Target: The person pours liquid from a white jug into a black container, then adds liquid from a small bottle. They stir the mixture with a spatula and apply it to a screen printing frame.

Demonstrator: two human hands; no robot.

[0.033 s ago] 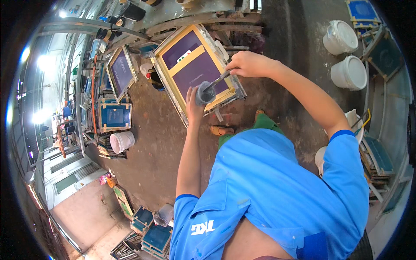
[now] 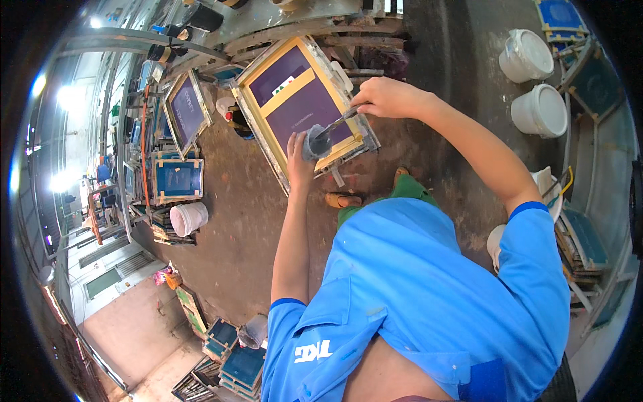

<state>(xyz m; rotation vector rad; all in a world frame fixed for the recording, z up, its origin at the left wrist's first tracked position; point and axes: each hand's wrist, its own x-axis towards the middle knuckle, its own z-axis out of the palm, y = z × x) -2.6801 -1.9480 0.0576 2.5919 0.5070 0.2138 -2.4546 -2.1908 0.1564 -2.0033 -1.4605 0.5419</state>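
My left hand (image 2: pixel 297 159) is wrapped round the side of a small grey cup (image 2: pixel 317 146), smeared on its outside. My right hand (image 2: pixel 386 98) grips the end of a thin, dark, stick-like tool (image 2: pixel 341 121). The tool slants down to the left, its lower end inside the cup; what kind of tip it has is hidden. Just beyond the cup stands a screen printing frame (image 2: pixel 260 141) with purple mesh, its border and a crossbar covered in yellow tape. A small white patch with green and red (image 2: pixel 284 85) shows on the upper panel.
Smaller screen frames (image 2: pixel 178 179) lean in a stack at the left, with a pinkish-white bucket (image 2: pixel 189 219) in front. Two lidded white buckets (image 2: pixel 539 112) stand at the right. Further frames (image 2: pixel 242 366) lie at the lower left beside a grey bucket (image 2: pixel 254 331).
My right hand and the tool have shifted very slightly, and the tool's angle differs a little. The cup stays almost in place in my left hand.
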